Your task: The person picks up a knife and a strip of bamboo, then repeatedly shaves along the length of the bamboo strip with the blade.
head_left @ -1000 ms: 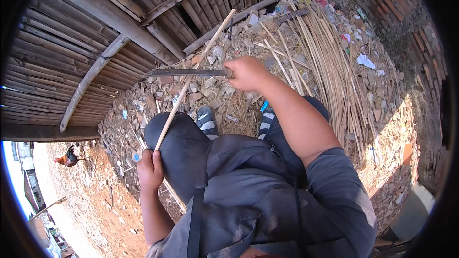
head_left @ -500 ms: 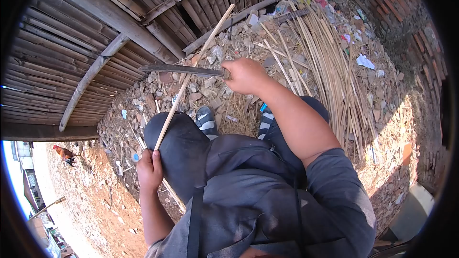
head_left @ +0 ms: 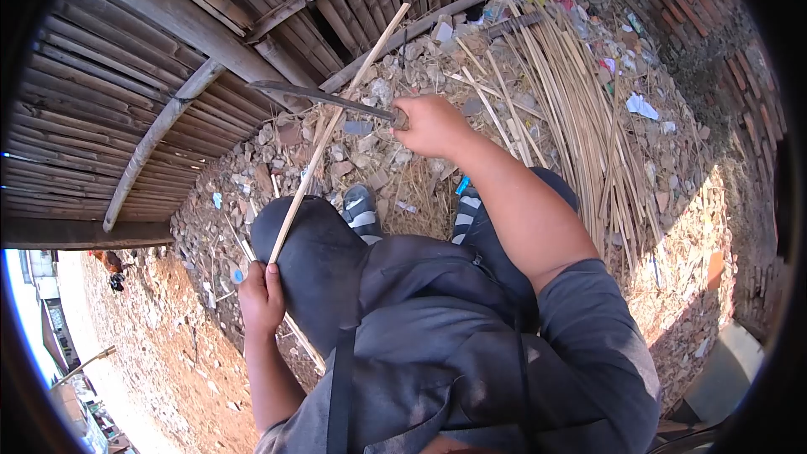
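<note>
Pale strip (head_left: 304, 192) slants forward out of the left grip (head_left: 262, 301).

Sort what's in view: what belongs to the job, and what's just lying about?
In the job:
- knife, in the right hand
- strip, in the left hand
- pile of similar strips, probably

Lying about:
- white scrap
- blue scrap
- stones

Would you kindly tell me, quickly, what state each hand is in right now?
Left hand: closed, holding a pale wooden strip.
Right hand: closed, gripping a long-bladed knife by its handle.
</note>
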`<action>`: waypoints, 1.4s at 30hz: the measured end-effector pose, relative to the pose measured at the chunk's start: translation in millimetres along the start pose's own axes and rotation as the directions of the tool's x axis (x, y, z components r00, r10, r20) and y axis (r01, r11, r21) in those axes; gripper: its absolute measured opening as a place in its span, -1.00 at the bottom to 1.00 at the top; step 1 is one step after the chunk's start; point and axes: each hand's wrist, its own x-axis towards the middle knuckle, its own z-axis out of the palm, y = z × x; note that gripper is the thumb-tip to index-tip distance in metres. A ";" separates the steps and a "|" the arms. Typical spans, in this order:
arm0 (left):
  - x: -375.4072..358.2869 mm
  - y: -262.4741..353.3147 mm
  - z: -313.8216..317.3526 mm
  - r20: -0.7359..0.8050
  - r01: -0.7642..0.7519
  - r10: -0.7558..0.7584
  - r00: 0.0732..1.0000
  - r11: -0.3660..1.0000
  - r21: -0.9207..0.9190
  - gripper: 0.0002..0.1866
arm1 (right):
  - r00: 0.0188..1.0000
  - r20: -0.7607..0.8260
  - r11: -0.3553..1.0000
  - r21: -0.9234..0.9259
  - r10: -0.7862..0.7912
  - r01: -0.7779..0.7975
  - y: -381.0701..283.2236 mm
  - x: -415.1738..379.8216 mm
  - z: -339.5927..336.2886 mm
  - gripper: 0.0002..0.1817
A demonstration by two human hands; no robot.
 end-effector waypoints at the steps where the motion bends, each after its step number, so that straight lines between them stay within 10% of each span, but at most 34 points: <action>1: 0.1 -0.3 0.6 -0.006 -0.008 0.008 1.000 1.000 0.000 -0.64 | 0.999 0.037 0.999 -0.024 -0.033 0.034 -4.8 -2.5 0.7 -0.58; 42: -0.6 -2.8 1.4 -0.016 -0.001 0.000 1.000 1.000 -0.001 -0.64 | 0.998 0.062 1.000 0.001 0.004 -0.004 5.6 3.2 -1.3 -0.51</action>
